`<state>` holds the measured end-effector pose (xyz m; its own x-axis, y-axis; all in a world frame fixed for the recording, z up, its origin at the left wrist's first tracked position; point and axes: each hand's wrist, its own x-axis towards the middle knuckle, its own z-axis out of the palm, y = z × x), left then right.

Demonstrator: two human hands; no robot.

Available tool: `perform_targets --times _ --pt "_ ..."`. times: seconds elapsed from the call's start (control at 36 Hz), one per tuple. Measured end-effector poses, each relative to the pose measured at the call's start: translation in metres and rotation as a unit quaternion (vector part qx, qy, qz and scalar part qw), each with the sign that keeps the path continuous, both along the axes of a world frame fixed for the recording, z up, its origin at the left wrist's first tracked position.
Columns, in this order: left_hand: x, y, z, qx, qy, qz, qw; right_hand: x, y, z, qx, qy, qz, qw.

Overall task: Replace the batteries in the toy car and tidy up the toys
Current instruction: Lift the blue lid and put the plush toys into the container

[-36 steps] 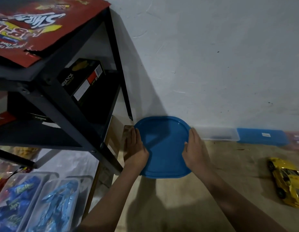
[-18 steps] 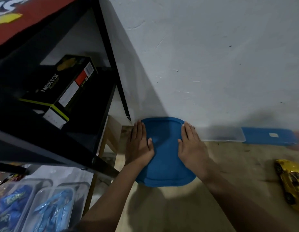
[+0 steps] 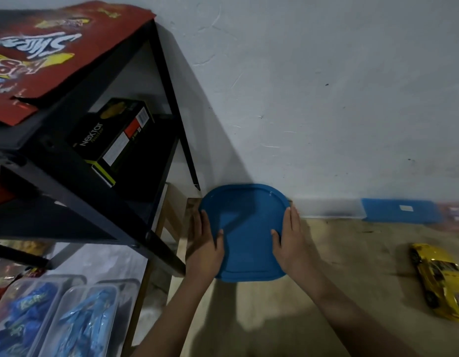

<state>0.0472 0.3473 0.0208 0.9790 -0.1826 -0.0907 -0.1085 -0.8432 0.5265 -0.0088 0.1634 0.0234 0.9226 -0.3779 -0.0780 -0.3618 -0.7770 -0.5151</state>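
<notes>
One yellow toy car (image 3: 440,283) lies on the tan worktop (image 3: 352,253) at the far right, well apart from both hands. Its long axis runs from upper left to lower right, oblique to the wall (image 3: 326,99); which end is the front cannot be told.

One blue lid (image 3: 245,233), rounded-square, sits against the foot of the wall, covering whatever lies beneath it, so the contents are hidden. Left hand (image 3: 206,247) and right hand (image 3: 290,243) flank it: each grip is open and flat, fingers extended along the lid's side edges, thumbs resting on its top surface, pressing rather than clasping.

Right of the lid, one clear shallow box (image 3: 328,207) stands along the wall, touching or just beside one flat blue container (image 3: 400,211) bearing a small white label; the contents of both are too blurred to tell.

At left, one black shelf rack (image 3: 76,191) carries one red printed sheet (image 3: 50,55) on top and one black carton (image 3: 115,140) marked "nextar" on its middle shelf. Below, two clear tubs (image 3: 56,318) hold blue-wrapped packets.
</notes>
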Motion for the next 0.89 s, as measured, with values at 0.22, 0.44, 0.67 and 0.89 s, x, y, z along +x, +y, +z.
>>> perform_targets --times 0.22,0.44,0.67,0.89 --pt "-0.001 0.001 0.005 -0.002 0.015 -0.01 1.0 -0.004 0.003 -0.004 -0.008 -0.028 0.001 1.0" --pt "-0.002 0.002 0.006 -0.015 0.024 -0.012 1.0 -0.005 0.004 0.0 -0.024 -0.021 0.002 0.999" --pt "-0.004 0.005 0.009 -0.028 0.052 -0.024 0.998 -0.009 0.006 0.015 -0.061 0.018 0.008 0.998" --pt "0.002 0.012 0.013 0.006 0.113 -0.042 0.993 -0.011 0.002 0.019 -0.077 0.071 0.031 0.994"
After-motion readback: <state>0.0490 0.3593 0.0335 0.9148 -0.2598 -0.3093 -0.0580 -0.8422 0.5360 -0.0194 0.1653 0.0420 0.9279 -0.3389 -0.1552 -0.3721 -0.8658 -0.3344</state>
